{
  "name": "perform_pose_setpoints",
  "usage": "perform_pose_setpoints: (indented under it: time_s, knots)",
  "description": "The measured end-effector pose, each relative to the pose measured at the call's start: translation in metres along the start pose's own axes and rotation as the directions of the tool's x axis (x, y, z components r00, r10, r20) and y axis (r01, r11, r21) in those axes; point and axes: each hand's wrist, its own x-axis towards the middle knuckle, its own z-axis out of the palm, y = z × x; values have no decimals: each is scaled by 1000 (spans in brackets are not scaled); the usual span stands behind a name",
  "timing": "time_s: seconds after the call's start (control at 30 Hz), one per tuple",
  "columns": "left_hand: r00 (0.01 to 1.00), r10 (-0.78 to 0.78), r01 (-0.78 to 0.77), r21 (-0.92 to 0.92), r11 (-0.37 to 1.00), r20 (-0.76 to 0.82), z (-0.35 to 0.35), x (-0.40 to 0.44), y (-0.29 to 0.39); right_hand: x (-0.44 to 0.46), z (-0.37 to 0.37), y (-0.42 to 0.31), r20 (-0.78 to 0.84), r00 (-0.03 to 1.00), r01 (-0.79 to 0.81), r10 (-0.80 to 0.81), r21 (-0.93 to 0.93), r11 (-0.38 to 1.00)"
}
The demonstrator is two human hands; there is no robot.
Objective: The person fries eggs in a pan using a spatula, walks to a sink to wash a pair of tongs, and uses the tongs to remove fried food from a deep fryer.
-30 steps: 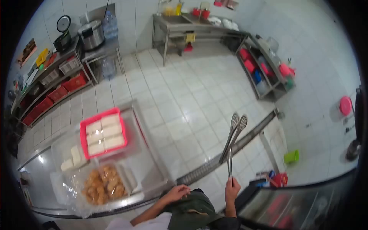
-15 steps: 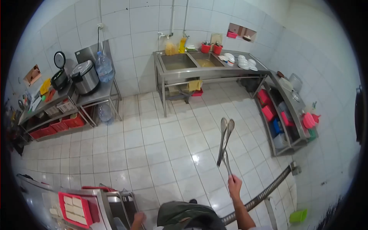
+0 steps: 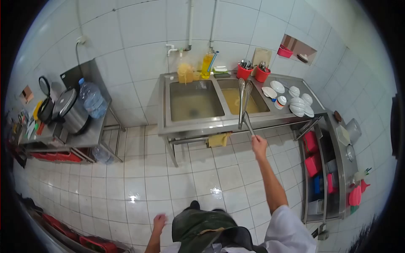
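My right hand (image 3: pixel 259 145), at the end of a stretched arm, is closed around one handle of long metal tongs (image 3: pixel 245 101). The tongs point up and away from me. Their two long, oval, slotted-looking ends stand close together, and the other arm's end hangs free. From this viewpoint they overlap the right basin of the steel sink (image 3: pixel 192 125); I cannot tell whether they touch it. Low in front of me, beside the dark apron (image 3: pixel 201 225), hangs my left hand (image 3: pixel 160 222), slightly blurred, loosely open and holding nothing.
Cloudy water stands in both basins. Behind them are a yellow soap bottle (image 3: pixel 206 65) and red cutlery cups (image 3: pixel 244 71). White bowls (image 3: pixel 297 105) cover the right drainboard. A steel shelf (image 3: pixel 341 185) lines the right; a rice cooker (image 3: pixel 72 111) stands left.
I have moved forward across the floor, so the sink appears nearer and larger. The tongs remain in my right hand, now in front of the sink. The counter at lower left has mostly left view.
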Motion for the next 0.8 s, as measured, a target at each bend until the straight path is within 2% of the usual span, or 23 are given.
perform_pose_setpoints:
  time_s: [0.03, 0.07, 0.1, 0.13, 0.17, 0.2, 0.23, 0.27, 0.3, 0.33, 0.37, 0.43, 0.47, 0.5, 0.57, 0.6, 0.7, 0.73, 0.77, 0.8]
  knots:
    - [998, 46, -40, -95, 995, 53, 39, -5, 88, 55, -6, 31, -13, 993, 117, -118, -85, 990]
    - [986, 95, -81, -103, 991, 137, 75, 14, 160, 112, -6, 46, -23, 994, 102, -104, -71, 992]
    - [964, 154, -132, -116, 985, 215, 103, 27, 217, 160, -7, 59, 11, 993, 115, -116, -231, 966]
    - [965, 161, -144, -96, 985, 205, 126, 42, 264, 203, 0, 73, 47, 992, 128, -120, -385, 914]
    - [934, 247, -232, -86, 969, 260, 153, 62, 305, 251, 15, 89, 44, 993, 118, -110, -371, 921]
    - [895, 317, -306, -86, 948, 314, 176, 79, 337, 296, 28, 108, 85, 976, 216, -199, -459, 862]
    - [908, 289, -279, -76, 957, 304, 193, 88, 360, 326, 37, 134, 147, 952, 305, -269, -543, 782]
    - [930, 279, -278, -38, 960, 239, 209, 92, 379, 347, 48, 166, 175, 956, 293, -236, -539, 790]
    - [943, 285, -288, -3, 958, 170, 226, 100, 397, 375, 65, 190, 223, 964, 258, -148, -629, 733]
    - [968, 210, -199, -85, 976, 138, 239, 110, 400, 408, 83, 213, 258, 964, 231, -58, -712, 664]
    - [978, 170, -164, -60, 985, 121, 256, 116, 413, 420, 97, 232, 279, 959, 193, 59, -787, 586]
    - [988, 47, -17, -202, 979, 145, 287, 111, 435, 435, 97, 252, 309, 928, 130, 210, -794, 594]
    - [987, -6, 30, -142, 989, 163, 301, 114, 448, 446, 96, 252, 321, 906, 102, 277, -799, 593]
    - [981, -65, 87, -115, 990, 181, 316, 116, 464, 455, 95, 258, 318, 902, 91, 294, -803, 589]
    - [945, -96, 124, -72, 990, 312, 354, 138, 492, 463, 84, 276, 389, 883, 173, 264, -791, 586]
    - [940, -113, 142, -68, 987, 321, 373, 149, 503, 467, 80, 283, 384, 880, 166, 281, -801, 576]
    - [812, -22, 22, 7, 1000, 583, 437, 194, 543, 458, 64, 288, 400, 861, 174, 313, -811, 559]
    - [765, 8, -42, 37, 998, 644, 457, 217, 551, 458, 60, 270, 402, 850, 116, 340, -773, 623]
    - [756, 34, -99, 63, 993, 653, 479, 237, 558, 465, 61, 258, 401, 845, 62, 353, -730, 681]
    - [748, 68, -152, 70, 986, 660, 503, 254, 563, 470, 60, 255, 386, 851, 63, 356, -747, 662]
